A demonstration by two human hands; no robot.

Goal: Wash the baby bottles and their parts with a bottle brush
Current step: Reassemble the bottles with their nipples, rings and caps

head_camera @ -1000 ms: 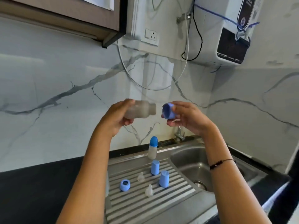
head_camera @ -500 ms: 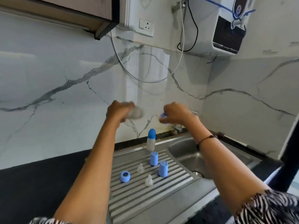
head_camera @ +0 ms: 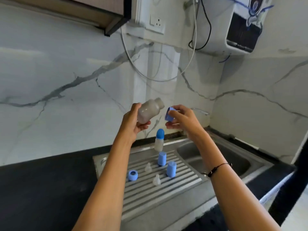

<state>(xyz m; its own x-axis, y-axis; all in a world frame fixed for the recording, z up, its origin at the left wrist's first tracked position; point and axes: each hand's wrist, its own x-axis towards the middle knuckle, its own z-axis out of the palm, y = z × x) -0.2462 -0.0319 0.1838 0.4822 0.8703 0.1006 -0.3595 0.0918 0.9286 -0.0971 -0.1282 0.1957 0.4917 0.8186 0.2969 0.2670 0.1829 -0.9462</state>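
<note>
My left hand (head_camera: 133, 121) grips a cloudy, uncapped baby bottle (head_camera: 150, 112), tilted with its neck up and to the right. Just beside the neck, my right hand (head_camera: 180, 118) pinches a blue screw ring (head_camera: 170, 115), apart from the bottle. Below them, on the ribbed steel drainboard (head_camera: 183, 179), stands a capped small bottle (head_camera: 159, 141). Two blue caps (head_camera: 162, 158) (head_camera: 171, 169), another blue ring (head_camera: 132, 175) and two clear teats (head_camera: 148, 167) (head_camera: 156, 180) stand there too. No bottle brush is in view.
The sink basin (head_camera: 236, 161) lies right of the drainboard, with black countertop (head_camera: 45, 185) to the left. A white water purifier (head_camera: 240, 25) hangs on the marble wall above, with a cable loop (head_camera: 156, 79) and a wall socket (head_camera: 157, 23).
The bottle's neck has tipped upward, and the ring shows again in my right fingers after being blurred and hidden. Both hands sit slightly apart; the view shifted.
</note>
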